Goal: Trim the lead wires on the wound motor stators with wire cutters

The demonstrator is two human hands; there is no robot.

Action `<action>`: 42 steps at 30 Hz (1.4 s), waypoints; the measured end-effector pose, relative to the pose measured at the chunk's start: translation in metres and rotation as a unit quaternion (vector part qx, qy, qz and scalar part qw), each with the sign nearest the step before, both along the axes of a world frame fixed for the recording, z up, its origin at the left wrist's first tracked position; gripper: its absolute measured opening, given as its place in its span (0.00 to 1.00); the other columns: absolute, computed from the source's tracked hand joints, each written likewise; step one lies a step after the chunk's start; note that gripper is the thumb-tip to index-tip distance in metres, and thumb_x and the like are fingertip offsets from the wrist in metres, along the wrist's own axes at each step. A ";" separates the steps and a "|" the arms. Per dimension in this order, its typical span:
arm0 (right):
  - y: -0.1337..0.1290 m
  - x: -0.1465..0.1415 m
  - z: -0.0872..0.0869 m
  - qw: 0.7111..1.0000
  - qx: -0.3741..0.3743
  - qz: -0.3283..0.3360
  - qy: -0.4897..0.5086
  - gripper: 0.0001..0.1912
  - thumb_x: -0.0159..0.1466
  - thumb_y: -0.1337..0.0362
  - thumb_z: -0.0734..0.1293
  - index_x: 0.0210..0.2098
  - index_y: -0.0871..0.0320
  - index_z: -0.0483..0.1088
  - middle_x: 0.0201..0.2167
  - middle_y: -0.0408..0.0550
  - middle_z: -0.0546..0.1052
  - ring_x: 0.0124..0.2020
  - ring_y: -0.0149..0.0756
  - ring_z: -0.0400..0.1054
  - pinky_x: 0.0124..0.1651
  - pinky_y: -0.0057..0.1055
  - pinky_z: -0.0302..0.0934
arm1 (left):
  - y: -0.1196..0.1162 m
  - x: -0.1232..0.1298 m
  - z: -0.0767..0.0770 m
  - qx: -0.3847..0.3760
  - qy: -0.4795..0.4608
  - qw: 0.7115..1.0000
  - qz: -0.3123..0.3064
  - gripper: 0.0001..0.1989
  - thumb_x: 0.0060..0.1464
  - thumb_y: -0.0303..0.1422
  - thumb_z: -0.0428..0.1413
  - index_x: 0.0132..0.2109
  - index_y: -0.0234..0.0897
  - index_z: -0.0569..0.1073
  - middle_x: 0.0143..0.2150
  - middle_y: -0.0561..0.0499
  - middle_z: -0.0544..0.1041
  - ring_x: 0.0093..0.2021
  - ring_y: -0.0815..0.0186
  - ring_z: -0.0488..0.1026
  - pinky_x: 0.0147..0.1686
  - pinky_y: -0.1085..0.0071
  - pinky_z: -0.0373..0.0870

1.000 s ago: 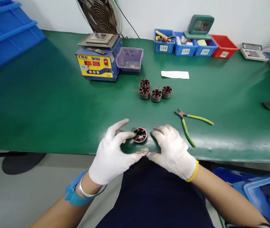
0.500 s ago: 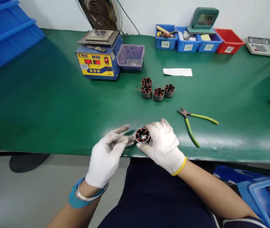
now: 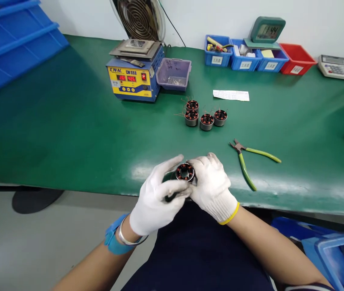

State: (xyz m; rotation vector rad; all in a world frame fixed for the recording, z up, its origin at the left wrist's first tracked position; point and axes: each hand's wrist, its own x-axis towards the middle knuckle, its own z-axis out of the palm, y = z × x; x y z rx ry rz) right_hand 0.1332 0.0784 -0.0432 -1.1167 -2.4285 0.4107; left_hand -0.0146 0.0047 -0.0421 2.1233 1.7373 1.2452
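A motor stator [image 3: 185, 172], a short metal ring with black insulation and copper windings, is held above the front edge of the green bench. My right hand [image 3: 211, 180], in a white knit glove with a yellow cuff, grips it from the right. From the left, my gloved left hand [image 3: 161, 198] curves around the same stator, one finger beyond it and the thumb along its near side. Fingertips partly overlap beneath the ring, so their exact contact is hidden. To the right lie green-handled cutting pliers [image 3: 241, 149] with their jaws apart.
Several wound stators [image 3: 206, 122] stand further back on the bench [image 3: 99, 141]. Behind them are a blue-and-yellow CM 558 unit [image 3: 134, 81], a purple tray [image 3: 173, 85], a paper slip [image 3: 231, 95], blue bins [image 3: 217, 60], a red bin [image 3: 297, 60] and a calculator [image 3: 337, 66].
My left hand has moved right and closed around the stator, its thumb now crossing the near side. My right hand still holds it. The whole view has shifted slightly.
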 end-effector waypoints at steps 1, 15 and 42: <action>0.000 0.000 -0.001 1.000 -0.002 0.003 0.003 0.21 0.59 0.55 0.67 0.49 0.57 0.69 0.46 0.49 0.75 0.49 0.44 0.66 0.69 0.46 0.44 | -0.006 -0.005 -0.003 0.011 0.012 1.000 -0.007 0.09 0.50 0.26 0.60 0.40 0.41 0.74 0.65 0.46 0.64 0.58 0.56 0.70 0.53 0.57 0.74; 0.022 0.017 0.038 0.970 -0.227 0.007 0.089 0.16 0.60 0.63 0.67 0.48 0.51 0.72 0.50 0.43 0.75 0.49 0.37 0.71 0.50 0.35 0.66 | 0.019 -0.029 0.025 -0.220 -0.065 0.972 0.058 0.27 0.47 0.47 0.61 0.51 0.36 0.74 0.57 0.44 0.73 0.56 0.52 0.72 0.57 0.58 0.71; 0.035 0.030 0.048 0.978 -0.161 0.096 -0.091 0.08 0.57 0.67 0.67 0.38 0.54 0.72 0.40 0.45 0.76 0.45 0.41 0.70 0.59 0.46 0.60 | 0.028 -0.013 0.007 -0.207 -0.054 0.977 -0.003 0.40 0.49 0.41 0.58 0.67 0.36 0.57 0.55 0.44 0.75 0.54 0.51 0.73 0.53 0.56 0.70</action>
